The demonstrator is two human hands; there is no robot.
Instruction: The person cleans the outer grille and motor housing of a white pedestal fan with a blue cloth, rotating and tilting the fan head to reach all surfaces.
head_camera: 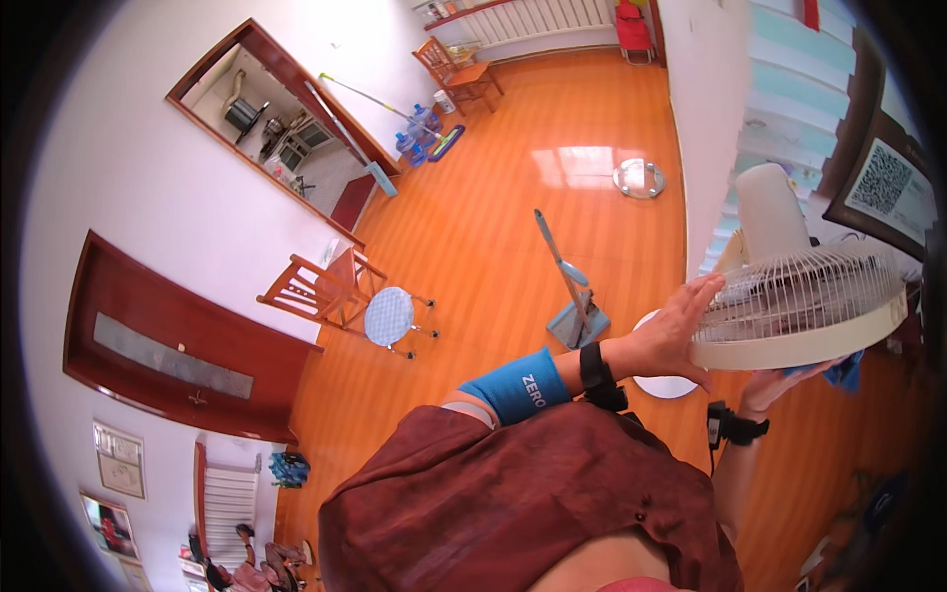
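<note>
A white electric fan (799,318) with a wire guard stands at the right, its guard's rim towards me. My left hand (677,325) grips the near edge of the guard, fingers on the wires and thumb under the rim. My right hand (777,388) is under the guard's front face, with a blue cloth (843,371) at its fingers; the fan hides part of that hand and cloth. The fan's motor housing (773,211) rises behind the wires. A round white base (669,385) shows on the floor below my left hand.
A blue-grey dustpan (577,322) with an upright handle stands beside the fan. A round stool (389,317), wooden chair (296,292) and glass scale (639,178) are farther off. Water bottles (410,148) and a flat mop (446,142) stand by the doorway. Another person (259,573) is at lower left.
</note>
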